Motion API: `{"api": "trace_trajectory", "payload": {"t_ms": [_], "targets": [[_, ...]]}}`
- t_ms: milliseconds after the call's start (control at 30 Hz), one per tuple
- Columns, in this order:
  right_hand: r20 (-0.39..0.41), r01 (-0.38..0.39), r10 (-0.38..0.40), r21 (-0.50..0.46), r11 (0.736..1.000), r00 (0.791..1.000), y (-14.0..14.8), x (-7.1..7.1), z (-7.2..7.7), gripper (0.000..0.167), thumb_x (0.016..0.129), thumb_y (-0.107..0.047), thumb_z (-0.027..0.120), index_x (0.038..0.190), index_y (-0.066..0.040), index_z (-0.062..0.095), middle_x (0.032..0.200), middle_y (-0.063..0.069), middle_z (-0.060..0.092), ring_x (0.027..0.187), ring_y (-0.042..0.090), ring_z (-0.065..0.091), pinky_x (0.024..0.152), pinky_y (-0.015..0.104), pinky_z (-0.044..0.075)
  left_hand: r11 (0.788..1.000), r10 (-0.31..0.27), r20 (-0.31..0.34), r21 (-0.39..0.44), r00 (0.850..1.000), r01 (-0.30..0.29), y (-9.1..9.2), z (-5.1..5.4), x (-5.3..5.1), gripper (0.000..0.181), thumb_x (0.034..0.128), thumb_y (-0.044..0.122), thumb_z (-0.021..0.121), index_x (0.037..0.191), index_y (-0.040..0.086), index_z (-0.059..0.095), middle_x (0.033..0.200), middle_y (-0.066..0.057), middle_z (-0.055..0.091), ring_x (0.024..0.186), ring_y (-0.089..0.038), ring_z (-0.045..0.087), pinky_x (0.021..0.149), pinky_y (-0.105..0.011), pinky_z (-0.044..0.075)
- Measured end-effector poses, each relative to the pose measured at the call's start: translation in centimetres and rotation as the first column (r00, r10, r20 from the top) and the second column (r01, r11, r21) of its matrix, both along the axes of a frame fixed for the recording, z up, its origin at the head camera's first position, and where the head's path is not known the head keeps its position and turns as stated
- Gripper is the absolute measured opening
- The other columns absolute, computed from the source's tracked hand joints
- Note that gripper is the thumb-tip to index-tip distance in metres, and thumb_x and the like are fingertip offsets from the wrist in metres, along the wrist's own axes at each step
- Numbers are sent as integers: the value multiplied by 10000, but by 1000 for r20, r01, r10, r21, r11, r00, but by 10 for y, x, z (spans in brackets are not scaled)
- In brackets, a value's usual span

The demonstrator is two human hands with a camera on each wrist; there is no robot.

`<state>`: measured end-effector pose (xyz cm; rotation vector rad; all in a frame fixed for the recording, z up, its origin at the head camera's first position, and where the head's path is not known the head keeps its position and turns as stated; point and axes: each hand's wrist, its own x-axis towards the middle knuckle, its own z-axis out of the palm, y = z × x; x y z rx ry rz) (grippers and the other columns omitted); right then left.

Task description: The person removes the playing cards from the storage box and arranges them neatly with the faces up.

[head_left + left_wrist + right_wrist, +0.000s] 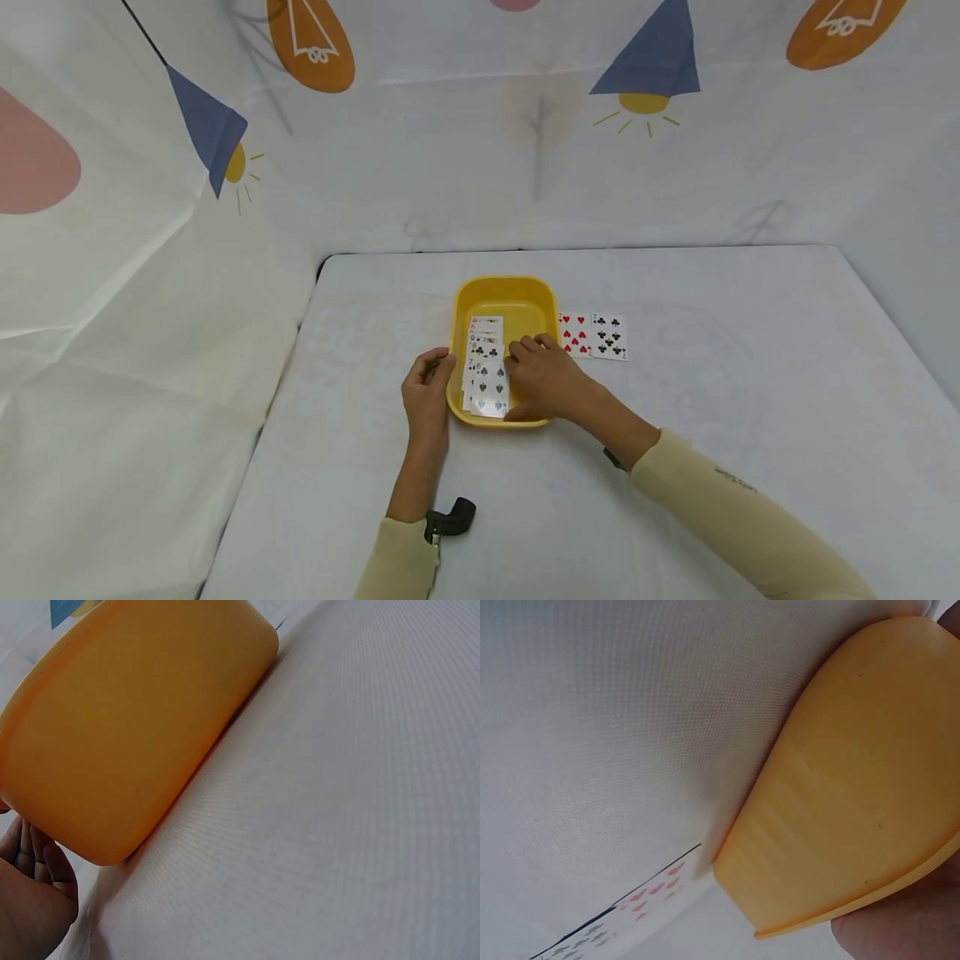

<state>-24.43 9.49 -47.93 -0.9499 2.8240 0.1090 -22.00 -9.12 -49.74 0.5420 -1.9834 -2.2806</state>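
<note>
Several playing cards overlap in a column along the left side of a yellow tray, a six of spades lying lowest and uppermost. My right hand reaches over the tray's right rim, curled thumb and fingers at that card's right edge; the contact is partly hidden. Against the tray's left rim rests my left hand, its fingers loosely bent. In the left wrist view, those fingers lie beside the tray's outer wall. The right wrist view shows the tray's wall and part of the hand beyond its rim.
To the tray's right, a hearts card and a clubs card lie side by side on the white tabletop. A white printed sheet stands behind the table's back edge.
</note>
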Motion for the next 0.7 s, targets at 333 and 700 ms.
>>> {"api": "trace_trajectory", "payload": {"t_ms": [333,700], "targets": [[-19,-1,1,0,1000,1000,-1,0,-1,881,711,-782,691,1193,-44,661,1174,86,578,1112,262,496,1045,440,375,1000,14,-6,6,1000,-14,-4,-29,-9,297,919,212,739,1162,49,692,1129,-68,639,1005,-176,585,947,-348,505],[-53,-31,31,-2,1000,998,-1,0,0,897,730,-808,644,1197,-43,668,1200,87,589,1110,260,499,1036,438,372,1000,15,-32,27,999,-14,-4,-26,-8,284,904,238,755,1125,68,702,1130,-89,638,1019,-209,587,911,-283,513]]}}
